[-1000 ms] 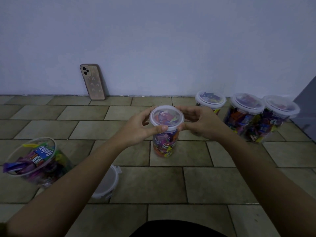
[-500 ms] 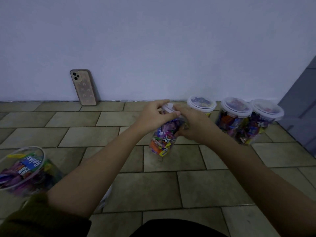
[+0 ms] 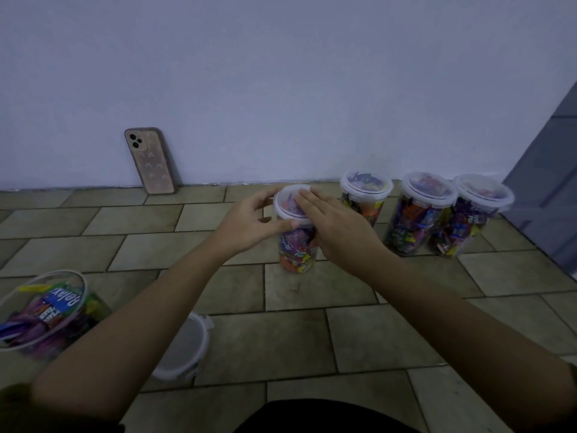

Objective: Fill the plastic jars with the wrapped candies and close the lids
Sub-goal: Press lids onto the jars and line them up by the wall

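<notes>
A clear plastic jar [image 3: 296,256] full of wrapped candies stands upright on the tiled floor in the middle. Its white-rimmed lid [image 3: 288,204] sits on top. My left hand [image 3: 249,220] holds the lid's left rim between thumb and curled fingers. My right hand [image 3: 332,221] lies flat over the lid's right side with straight fingers pressing down, and covers part of the jar. A large open tub of wrapped candies [image 3: 46,310] sits at the lower left.
Three closed, filled jars [image 3: 366,195] [image 3: 420,220] [image 3: 470,228] stand in a row by the wall at the right. A loose white-rimmed lid [image 3: 184,348] lies under my left forearm. A phone [image 3: 150,160] leans on the wall. A grey door [image 3: 549,182] borders the right.
The jar, tilted between both hands half a second ago, now stands upright on the floor. My right hand has opened flat onto the lid.
</notes>
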